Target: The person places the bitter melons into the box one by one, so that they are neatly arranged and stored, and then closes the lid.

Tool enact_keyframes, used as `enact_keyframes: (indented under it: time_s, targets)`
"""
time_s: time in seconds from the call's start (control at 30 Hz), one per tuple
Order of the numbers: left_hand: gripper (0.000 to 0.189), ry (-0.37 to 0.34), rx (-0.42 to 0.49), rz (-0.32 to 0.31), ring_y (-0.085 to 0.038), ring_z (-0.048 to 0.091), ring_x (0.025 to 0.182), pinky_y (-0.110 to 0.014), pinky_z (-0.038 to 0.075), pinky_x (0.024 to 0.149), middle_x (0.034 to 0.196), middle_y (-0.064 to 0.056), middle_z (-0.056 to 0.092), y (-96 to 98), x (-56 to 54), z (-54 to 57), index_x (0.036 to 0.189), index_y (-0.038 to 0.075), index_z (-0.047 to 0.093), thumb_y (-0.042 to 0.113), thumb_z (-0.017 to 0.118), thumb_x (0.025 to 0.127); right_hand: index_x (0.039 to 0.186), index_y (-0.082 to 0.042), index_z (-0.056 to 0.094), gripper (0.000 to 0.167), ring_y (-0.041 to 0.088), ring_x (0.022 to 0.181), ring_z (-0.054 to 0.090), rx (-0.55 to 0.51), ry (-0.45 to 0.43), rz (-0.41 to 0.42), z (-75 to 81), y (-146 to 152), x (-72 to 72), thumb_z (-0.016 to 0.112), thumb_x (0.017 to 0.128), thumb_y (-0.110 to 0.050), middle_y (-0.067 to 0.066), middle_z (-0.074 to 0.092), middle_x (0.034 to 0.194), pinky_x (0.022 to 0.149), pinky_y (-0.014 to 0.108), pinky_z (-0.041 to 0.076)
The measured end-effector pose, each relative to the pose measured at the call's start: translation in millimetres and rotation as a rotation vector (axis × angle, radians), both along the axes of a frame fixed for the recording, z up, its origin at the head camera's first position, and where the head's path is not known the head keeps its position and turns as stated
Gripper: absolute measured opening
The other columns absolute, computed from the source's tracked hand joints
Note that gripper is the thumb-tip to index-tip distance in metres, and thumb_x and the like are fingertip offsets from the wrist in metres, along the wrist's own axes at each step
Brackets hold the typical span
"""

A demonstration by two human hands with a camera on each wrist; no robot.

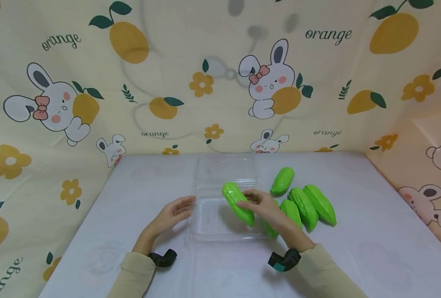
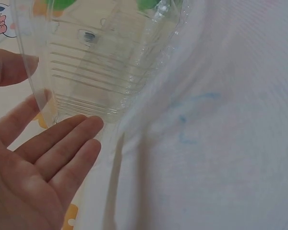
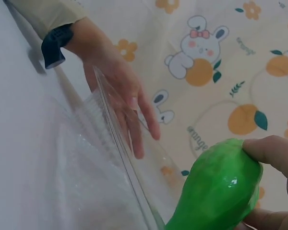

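Observation:
My right hand [image 1: 263,207] pinches a glossy green toy bitter melon [image 1: 237,203] between thumb and fingers. It is tilted above the front half of a clear plastic clamshell box [image 1: 209,239], whose lid [image 1: 225,167] lies open toward the back. In the right wrist view the bitter melon [image 3: 218,187] shows a bumpy skin. My left hand [image 1: 173,215] is at the box's left side with its fingers extended. Seen from the left wrist, its fingers [image 2: 74,143] lie close along the clear wall; whether they touch is hard to tell.
Several more green bitter melons [image 1: 319,205] lie to the right of the box, one partly hidden by my right hand and forearm. A white cloth [image 1: 131,182] covers the table. A patterned curtain [image 1: 190,54] hangs behind and at both sides.

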State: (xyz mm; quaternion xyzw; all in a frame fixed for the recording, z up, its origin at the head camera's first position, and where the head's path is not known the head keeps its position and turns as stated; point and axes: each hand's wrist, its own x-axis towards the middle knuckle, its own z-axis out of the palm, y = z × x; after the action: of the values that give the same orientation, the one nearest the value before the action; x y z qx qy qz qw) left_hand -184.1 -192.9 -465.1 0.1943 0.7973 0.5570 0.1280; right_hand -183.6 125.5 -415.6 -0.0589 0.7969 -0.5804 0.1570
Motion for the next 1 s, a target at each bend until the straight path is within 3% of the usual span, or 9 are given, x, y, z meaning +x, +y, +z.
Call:
enact_keyframes:
  time_s: [0.2, 0.57, 1.0]
  targets:
    - [0.052, 0.001, 0.002, 0.004, -0.042, 0.043, 0.137, -0.044, 0.038, 0.111, 0.149, -0.026, 0.041, -1.6, 0.6, -1.6, 0.144, -0.002, 0.037, 0.011, 0.055, 0.097, 0.131, 0.001, 0.054, 0.053, 0.017, 0.103, 0.062, -0.005, -0.031, -0.021, -6.1, -14.5, -2.7, 0.069, 0.088, -0.027, 0.02, 0.063, 0.124, 0.081, 0.024, 0.052]
    - [0.052, -0.005, 0.0, 0.015, -0.041, 0.043, 0.137, -0.043, 0.038, 0.111, 0.149, -0.025, 0.041, -2.8, 0.9, -5.9, 0.145, -0.001, 0.038, 0.011, 0.055, 0.097, 0.136, 0.0, 0.051, 0.056, 0.025, 0.113, 0.06, 0.01, -0.097, -0.042, -9.5, -35.9, -5.0, 0.066, 0.09, -0.029, 0.017, 0.061, 0.13, 0.091, 0.033, 0.054]
    - [0.052, 0.009, -0.008, 0.006, -0.042, 0.044, 0.136, -0.04, 0.042, 0.11, 0.149, -0.026, 0.041, 0.4, 0.0, -1.0, 0.144, -0.003, 0.038, 0.01, 0.055, 0.097, 0.13, 0.003, 0.055, 0.053, 0.021, 0.104, 0.062, -0.004, -0.125, -0.081, -11.8, -57.4, -8.4, 0.069, 0.087, -0.026, 0.019, 0.063, 0.125, 0.079, 0.027, 0.053]
